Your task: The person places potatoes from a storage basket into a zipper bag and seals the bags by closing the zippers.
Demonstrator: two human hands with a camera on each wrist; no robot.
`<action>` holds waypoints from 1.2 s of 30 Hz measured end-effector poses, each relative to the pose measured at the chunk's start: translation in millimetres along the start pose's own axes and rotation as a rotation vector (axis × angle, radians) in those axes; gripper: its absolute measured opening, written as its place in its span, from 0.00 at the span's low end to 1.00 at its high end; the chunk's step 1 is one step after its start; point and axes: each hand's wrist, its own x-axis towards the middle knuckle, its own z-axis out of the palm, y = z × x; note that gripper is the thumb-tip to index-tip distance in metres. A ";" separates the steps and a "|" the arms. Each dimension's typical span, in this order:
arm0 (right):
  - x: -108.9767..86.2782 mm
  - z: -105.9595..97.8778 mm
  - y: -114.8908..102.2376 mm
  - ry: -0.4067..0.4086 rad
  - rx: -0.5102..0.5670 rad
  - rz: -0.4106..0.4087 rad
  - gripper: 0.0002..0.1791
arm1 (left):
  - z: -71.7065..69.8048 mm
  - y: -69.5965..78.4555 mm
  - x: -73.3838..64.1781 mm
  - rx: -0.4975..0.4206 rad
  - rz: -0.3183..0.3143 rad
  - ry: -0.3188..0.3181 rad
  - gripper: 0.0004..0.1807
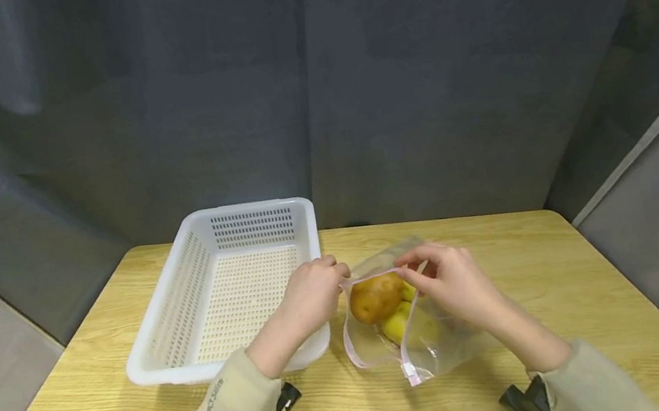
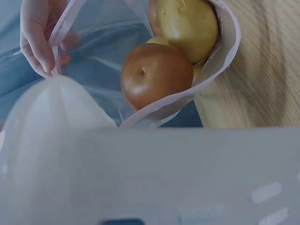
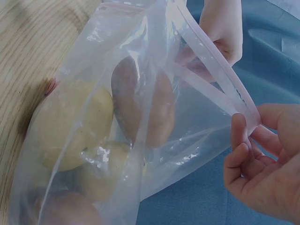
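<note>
A clear zip bag (image 1: 459, 342) with a pink-edged mouth and a white slider lies on the table, its mouth spread. My left hand (image 1: 316, 291), beside the basket's right rim, grips the far left corner of the mouth. With thumb and fingertips my right hand (image 3: 262, 161) pinches the opposite part of the pink edge. Inside the bag are smooth brown pear-like fruit (image 2: 157, 75) and yellow fruit (image 3: 75, 124). The brown one shows at the opening in the head view, with yellow fruit (image 1: 412, 326) below and beside it. The plastic blurs the lower pieces.
A white perforated basket (image 1: 159, 321) stands left of the bag, nothing in it; its wall (image 2: 187, 173) fills the lower left wrist view. The wooden table (image 1: 568, 284) ends at a dark curtain (image 1: 418, 116). Black wrist straps (image 1: 287, 397) show at the sleeves.
</note>
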 end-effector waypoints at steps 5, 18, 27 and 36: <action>0.9 0.2 -0.8 -0.005 0.001 0.006 0.08 | 2.3 -1.9 1.4 -0.036 0.011 0.020 0.05; -5.4 -0.1 -2.6 0.030 0.005 0.000 0.10 | -0.1 0.9 4.8 -0.024 -0.024 0.027 0.04; -16.4 -3.1 -4.6 0.056 -0.027 -0.018 0.17 | 0.7 3.5 3.3 -0.024 -0.027 0.054 0.04; -26.2 -7.2 -3.2 0.109 -0.038 -0.054 0.16 | 1.2 3.5 2.8 -0.030 -0.028 0.076 0.04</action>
